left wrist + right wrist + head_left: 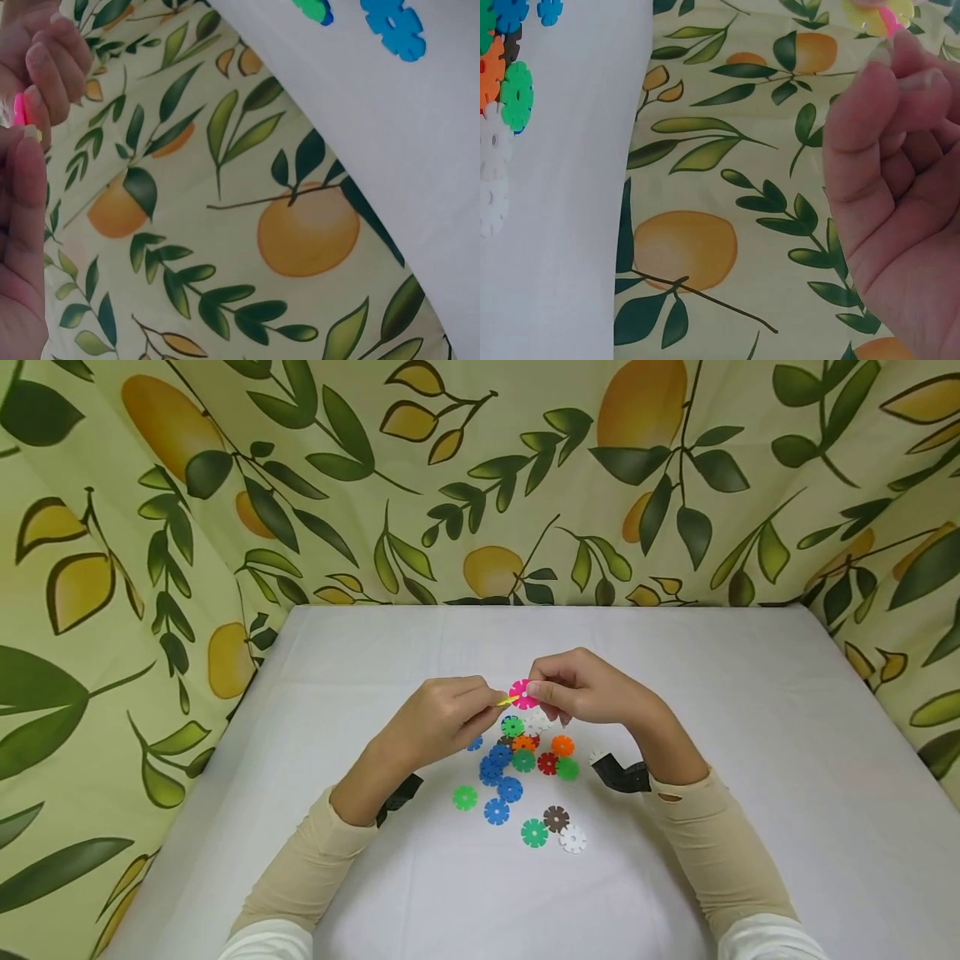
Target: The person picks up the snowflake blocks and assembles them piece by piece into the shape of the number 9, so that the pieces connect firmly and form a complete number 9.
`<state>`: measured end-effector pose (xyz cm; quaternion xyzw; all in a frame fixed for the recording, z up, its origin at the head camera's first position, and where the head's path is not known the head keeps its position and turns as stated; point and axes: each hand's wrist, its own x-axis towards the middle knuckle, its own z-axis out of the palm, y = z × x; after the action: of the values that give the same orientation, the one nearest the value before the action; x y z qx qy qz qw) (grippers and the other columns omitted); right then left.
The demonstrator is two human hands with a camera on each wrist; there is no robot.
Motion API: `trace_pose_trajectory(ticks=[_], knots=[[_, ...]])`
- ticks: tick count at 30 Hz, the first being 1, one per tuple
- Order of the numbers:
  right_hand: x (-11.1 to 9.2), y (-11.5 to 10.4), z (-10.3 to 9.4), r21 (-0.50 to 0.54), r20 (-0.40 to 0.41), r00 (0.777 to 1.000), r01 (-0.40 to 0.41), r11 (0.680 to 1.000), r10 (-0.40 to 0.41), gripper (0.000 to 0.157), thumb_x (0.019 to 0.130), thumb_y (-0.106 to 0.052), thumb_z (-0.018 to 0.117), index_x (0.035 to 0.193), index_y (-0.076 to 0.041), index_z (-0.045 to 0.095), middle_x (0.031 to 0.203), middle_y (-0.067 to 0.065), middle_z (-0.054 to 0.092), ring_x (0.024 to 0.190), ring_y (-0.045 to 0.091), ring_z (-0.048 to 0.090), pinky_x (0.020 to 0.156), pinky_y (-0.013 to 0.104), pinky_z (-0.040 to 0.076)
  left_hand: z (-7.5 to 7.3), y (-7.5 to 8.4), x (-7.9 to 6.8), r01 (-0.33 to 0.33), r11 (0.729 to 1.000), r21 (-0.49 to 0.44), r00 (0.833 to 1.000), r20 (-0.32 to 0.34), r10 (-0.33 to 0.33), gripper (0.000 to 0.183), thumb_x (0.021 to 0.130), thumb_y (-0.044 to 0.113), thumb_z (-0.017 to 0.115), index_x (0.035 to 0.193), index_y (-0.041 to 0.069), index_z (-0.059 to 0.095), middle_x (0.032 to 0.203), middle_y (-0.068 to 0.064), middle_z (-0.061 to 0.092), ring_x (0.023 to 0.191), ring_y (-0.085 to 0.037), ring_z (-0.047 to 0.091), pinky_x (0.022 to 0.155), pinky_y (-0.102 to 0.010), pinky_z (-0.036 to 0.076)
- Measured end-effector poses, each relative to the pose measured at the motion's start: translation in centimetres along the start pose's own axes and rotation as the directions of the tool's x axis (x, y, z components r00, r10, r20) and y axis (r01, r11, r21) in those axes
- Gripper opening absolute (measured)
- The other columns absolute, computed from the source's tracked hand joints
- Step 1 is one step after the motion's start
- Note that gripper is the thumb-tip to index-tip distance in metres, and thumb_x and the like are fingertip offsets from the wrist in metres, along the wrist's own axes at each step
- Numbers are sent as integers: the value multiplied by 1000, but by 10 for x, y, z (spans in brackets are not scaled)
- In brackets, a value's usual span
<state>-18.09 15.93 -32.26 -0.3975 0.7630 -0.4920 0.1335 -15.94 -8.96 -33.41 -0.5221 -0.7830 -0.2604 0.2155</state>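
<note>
Above the table my right hand (581, 687) pinches a pink notched disc (517, 693) between thumb and fingers. My left hand (453, 714) pinches a yellow notched disc (507, 701), seen nearly edge-on in the head view. The two discs meet between the hands at an angle; whether their slots are joined I cannot tell. In the right wrist view the yellow disc (877, 16) shows its flat face, with the pink disc (890, 21) against it. Fingertips cover part of both discs.
Below the hands, several loose notched discs lie on the white-covered table (360, 652): blue (497, 812), green (465, 797), orange (562, 745), red (547, 764), brown (556, 818) and white (572, 838). Some overlap. A leaf-and-fruit patterned cloth (495, 485) hangs behind the table.
</note>
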Motion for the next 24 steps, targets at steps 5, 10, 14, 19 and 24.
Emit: trace_pose_trajectory(ticks=[5,10,14,19,24], knots=[[2,2,0,-30,35,999,7,1000,-6,20,101,-2,56,82,-10,60,68,2,57,59,24,53,54,32,51,-6,-6,-2,139,983,-118,988,81,-130,24,85,16,83,102,2,75,83,-1,69,70,-8,61,66,-16,51],[4,2,6,-156,106,993,-37,987,54,18,103,-7,55,85,-12,59,70,1,56,60,18,52,56,30,48,-4,-10,-3,341,904,-257,934,202,-295,27,90,26,78,107,6,74,88,4,69,78,-6,62,69,-21,55],[8,-2,13,-238,126,991,-2,971,33,18,103,-9,56,86,-13,59,70,1,56,57,13,49,54,28,44,1,-10,-1,438,837,-328,887,307,-344,13,94,22,73,97,10,72,89,7,70,79,-6,63,71,-24,56],[8,-4,15,-258,128,990,-19,966,53,17,104,-12,56,87,-14,61,70,-5,57,56,11,50,54,28,45,2,-11,-1,472,798,-376,868,356,-346,10,95,16,71,87,10,68,83,6,68,79,-9,63,71,-28,57],[4,0,17,-322,225,948,-143,936,223,14,104,-11,54,93,-13,63,73,-4,58,61,12,54,59,30,48,-1,-11,-2,488,803,-342,860,343,-377,10,92,11,68,82,11,66,80,7,67,79,-8,64,66,-27,56]])
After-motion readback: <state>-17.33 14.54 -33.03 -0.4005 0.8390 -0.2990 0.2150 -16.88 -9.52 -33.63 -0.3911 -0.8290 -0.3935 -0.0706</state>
